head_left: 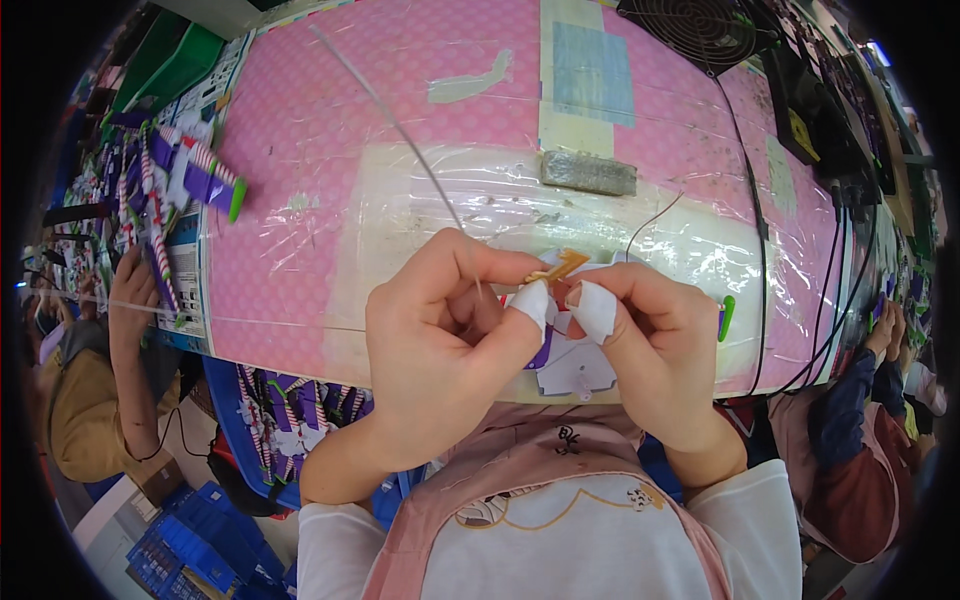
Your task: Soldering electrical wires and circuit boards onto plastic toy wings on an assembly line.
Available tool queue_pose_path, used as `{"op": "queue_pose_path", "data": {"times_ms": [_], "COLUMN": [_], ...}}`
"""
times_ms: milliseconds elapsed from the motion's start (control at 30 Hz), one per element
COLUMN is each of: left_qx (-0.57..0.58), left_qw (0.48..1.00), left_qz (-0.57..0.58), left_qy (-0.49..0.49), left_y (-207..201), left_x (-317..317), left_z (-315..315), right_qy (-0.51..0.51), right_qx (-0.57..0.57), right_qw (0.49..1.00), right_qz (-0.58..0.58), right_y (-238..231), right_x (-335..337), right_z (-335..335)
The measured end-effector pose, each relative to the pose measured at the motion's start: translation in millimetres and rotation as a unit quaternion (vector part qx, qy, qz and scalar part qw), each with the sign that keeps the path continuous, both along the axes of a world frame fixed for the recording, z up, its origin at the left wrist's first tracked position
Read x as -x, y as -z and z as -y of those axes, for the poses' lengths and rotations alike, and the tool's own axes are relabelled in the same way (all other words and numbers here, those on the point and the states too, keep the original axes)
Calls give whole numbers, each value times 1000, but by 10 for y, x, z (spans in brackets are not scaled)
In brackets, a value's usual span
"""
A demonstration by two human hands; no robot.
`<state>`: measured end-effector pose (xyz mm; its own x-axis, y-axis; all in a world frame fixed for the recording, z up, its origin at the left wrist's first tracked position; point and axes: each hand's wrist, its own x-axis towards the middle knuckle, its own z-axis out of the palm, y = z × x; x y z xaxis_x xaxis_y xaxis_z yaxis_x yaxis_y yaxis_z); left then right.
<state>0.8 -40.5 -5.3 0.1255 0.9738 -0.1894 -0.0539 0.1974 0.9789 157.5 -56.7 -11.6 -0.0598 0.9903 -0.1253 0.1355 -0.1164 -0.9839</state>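
Note:
My left hand (450,325) pinches a small yellowish-tan piece (568,264) between thumb and forefinger, close in front of my body. Right beside it, my right hand (655,325) is closed, thumb against fingers; what it grips is hidden. White wraps cover both thumb tips. Below the fingertips is a white part (580,372) with purple showing at its side, partly covered by my hands. A green-ended piece (726,318) shows just past my right hand. A thin dark wire (652,220) curves up from near the right fingers.
A grey block (588,173) lies on the pink-covered table (300,180). A black fan (700,30) stands far right, with cables running down. Purple, white and striped assemblies (150,190) pile up at left; more fill a blue bin (232,425). Other people work on both sides.

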Motion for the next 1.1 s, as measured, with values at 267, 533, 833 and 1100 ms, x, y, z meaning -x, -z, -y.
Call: {"op": "queue_pose_path", "data": {"times_ms": [267,533,833,1100], "left_qx": [-46,-89,-99,-76], "left_qw": [999,996,991,982], "left_qz": [-28,-27,-91,-153], "left_qy": [9,-2,24,73], "left_y": [0,27,-17,-114], "left_x": [2,-26,-18,-23], "left_z": [36,55,16,12], "right_qy": [10,11,21,8], "right_qx": [5,5,-28,-66], "right_qw": [999,999,999,998], "right_qz": [-30,-36,6,22], "right_y": [34,34,52,90], "right_x": [8,4,-3,-30], "right_z": [-1,9,-4,-23]}}
